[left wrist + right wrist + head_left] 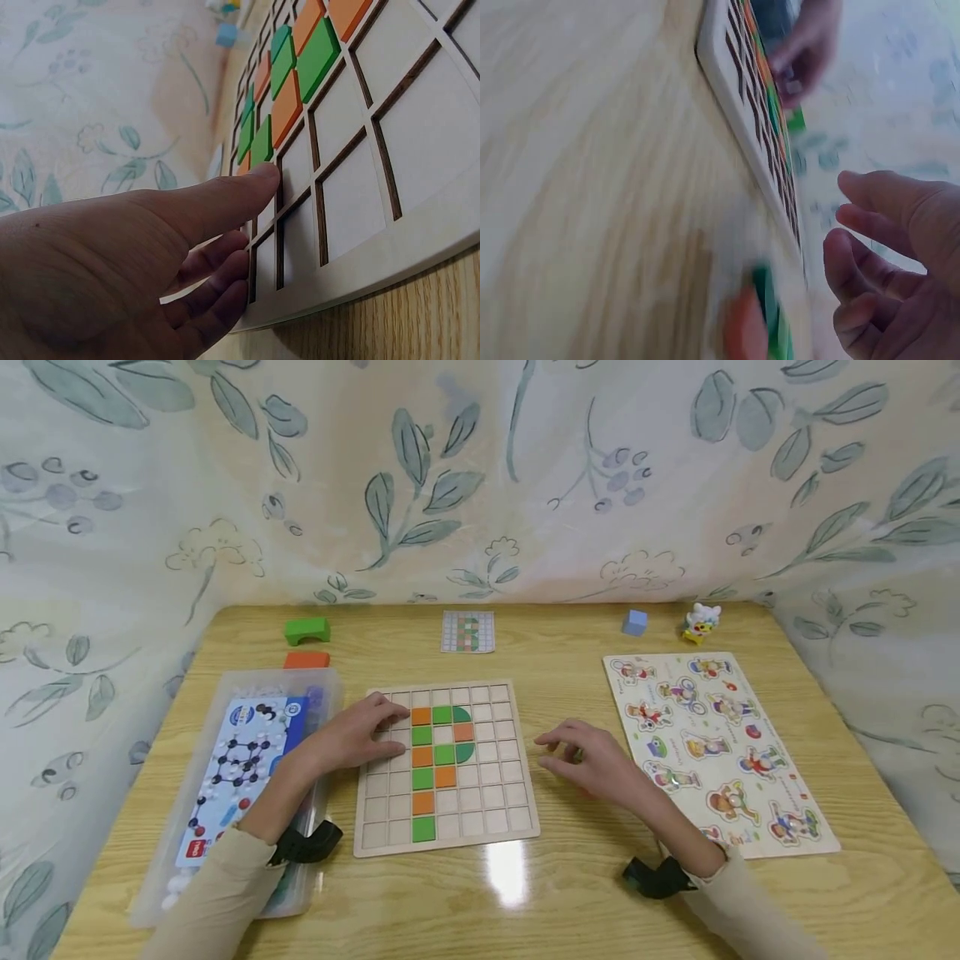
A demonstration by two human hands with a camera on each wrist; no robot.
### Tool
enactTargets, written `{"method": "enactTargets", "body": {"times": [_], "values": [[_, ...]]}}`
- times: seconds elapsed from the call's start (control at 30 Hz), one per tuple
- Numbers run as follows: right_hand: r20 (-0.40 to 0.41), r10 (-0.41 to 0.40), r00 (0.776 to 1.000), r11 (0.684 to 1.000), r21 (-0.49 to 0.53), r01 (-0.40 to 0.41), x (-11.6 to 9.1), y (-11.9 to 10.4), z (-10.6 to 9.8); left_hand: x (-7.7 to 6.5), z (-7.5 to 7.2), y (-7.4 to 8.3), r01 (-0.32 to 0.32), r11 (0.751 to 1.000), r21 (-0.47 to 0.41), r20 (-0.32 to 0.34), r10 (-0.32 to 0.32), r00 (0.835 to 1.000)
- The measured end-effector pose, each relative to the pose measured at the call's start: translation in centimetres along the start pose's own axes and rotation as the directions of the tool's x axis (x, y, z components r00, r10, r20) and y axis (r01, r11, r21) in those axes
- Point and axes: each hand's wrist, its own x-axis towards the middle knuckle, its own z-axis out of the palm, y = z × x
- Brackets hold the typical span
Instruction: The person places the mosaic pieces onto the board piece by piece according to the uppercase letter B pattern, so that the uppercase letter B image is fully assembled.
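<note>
A wooden grid board (491, 818) lies mid-table, with orange tiles (422, 717), green tiles (423, 829) and dark green rounded tiles (465, 752) set in its cells. Over the board's left side is my left hand (351, 733), fingers extended and holding nothing. Its thumb tip (264, 174) is right at the cells beside the tiles in the left wrist view. To the right of the board my right hand (588, 758) hovers with loosely bent fingers, nothing between them. Below it lie a blurred orange piece (745, 326) and a green piece (780, 330), mostly hidden in the head view.
A small pattern card (468, 632) lies behind the board. At left stands a clear plastic box (247, 768), with green (307, 629) and red blocks (306, 660) behind it. A picture puzzle (705, 747) is at right; a blue cube (634, 622) and toy figure (701, 622) stand beyond.
</note>
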Motion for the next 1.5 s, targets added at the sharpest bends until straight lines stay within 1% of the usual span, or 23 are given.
{"method": "enactTargets", "body": {"times": [0.1,0.2,0.37,0.53,0.77,1.03,1.5], "values": [[-0.03,0.061,0.998,0.997,0.042,-0.06,-0.7,1.9,-1.2,-0.2,0.0,-0.1,0.0,1.0,0.002,-0.006,0.0,1.0],[-0.047,0.113,0.992,0.991,0.073,-0.11,-1.0,3.2,-1.9,-0.3,0.0,-0.1,-0.004,1.0,-0.005,-0.009,0.004,1.0],[-0.061,0.143,0.988,0.986,0.101,-0.136,-1.1,4.5,-2.3,-0.2,0.1,-0.1,-0.008,1.0,-0.012,-0.016,0.008,1.0],[-0.06,0.149,0.987,0.984,0.105,-0.143,-1.0,5.2,-2.1,-0.2,0.1,-0.1,-0.011,1.0,0.001,-0.011,0.011,1.0],[-0.086,0.134,0.987,0.99,0.042,-0.131,-0.5,5.8,-2.1,0.0,-0.1,-0.2,-0.023,1.0,0.011,-0.016,0.024,1.0],[-0.069,0.145,0.987,0.989,-0.016,-0.146,-0.4,6.2,-2.1,-0.1,0.0,-0.1,-0.014,1.0,0.005,0.001,0.014,1.0],[-0.102,0.104,0.989,0.994,-0.025,-0.107,0.3,6.2,-1.9,-0.1,0.1,0.0,-0.021,1.0,0.0,-0.011,0.021,1.0]]}}
